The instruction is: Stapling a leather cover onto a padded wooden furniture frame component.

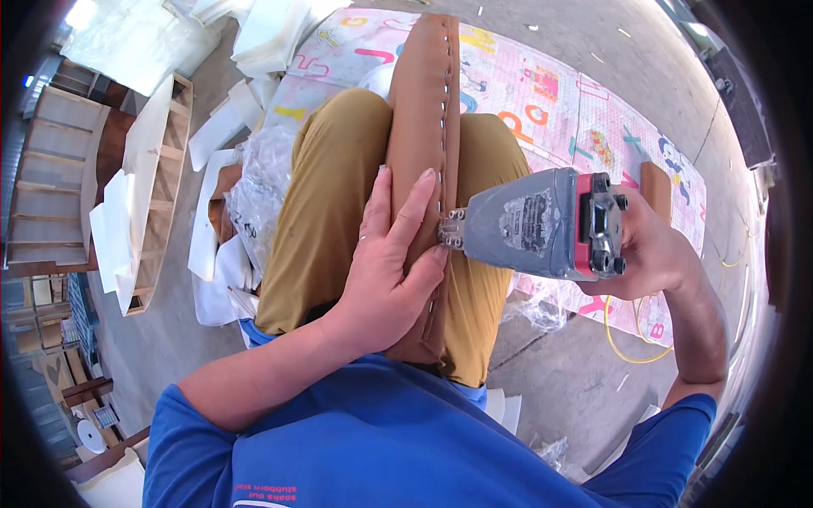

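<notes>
A long brown upholstered piece point(419, 110), covered in what looks like leather, lies lengthwise across my lap. A row of staples runs down it near its right edge. My left hand point(385, 271) rests on the covering with its fingers stretched and spread, the thumb close to the row. My right hand point(652, 245) is wrapped round a grey and red staple gun point(525, 224), which is held sideways. The gun's narrow nose meets the piece at the row, just right of my left fingers. Its handle is mostly hidden behind its body.
A colourful lettered mat point(550, 127) covers the floor ahead, with a small brown block point(655, 188) on it. A yellow hose point(627, 354) loops at right. Wooden frames point(157, 195), clear plastic wrap point(262, 186) and white foam pieces point(224, 123) lie to the left.
</notes>
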A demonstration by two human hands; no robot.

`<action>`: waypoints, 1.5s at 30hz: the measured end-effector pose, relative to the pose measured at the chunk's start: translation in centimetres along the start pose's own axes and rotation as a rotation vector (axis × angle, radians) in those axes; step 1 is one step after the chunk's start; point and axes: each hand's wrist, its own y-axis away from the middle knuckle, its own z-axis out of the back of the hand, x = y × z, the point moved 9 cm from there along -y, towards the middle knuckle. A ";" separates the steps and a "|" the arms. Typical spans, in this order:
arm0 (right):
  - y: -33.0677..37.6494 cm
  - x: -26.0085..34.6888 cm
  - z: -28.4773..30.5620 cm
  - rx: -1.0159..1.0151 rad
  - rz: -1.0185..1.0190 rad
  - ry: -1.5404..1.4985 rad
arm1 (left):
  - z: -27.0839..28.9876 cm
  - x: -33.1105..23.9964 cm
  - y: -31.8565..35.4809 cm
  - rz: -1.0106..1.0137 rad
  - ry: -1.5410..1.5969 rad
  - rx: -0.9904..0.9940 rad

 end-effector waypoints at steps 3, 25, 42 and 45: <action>-0.1 0.2 0.0 0.006 -0.003 0.009 | 0.2 -0.1 0.0 0.034 -0.003 -0.010; 1.4 -0.4 -1.2 -0.044 -0.032 -0.097 | 0.1 0.1 0.1 0.133 -0.006 -0.002; 1.1 0.1 -2.0 -0.005 -0.112 -0.159 | -0.1 0.3 0.2 0.073 -0.093 -0.027; 1.1 -0.3 -2.3 0.007 -0.156 -0.108 | -0.3 0.5 0.0 0.078 -0.120 -0.029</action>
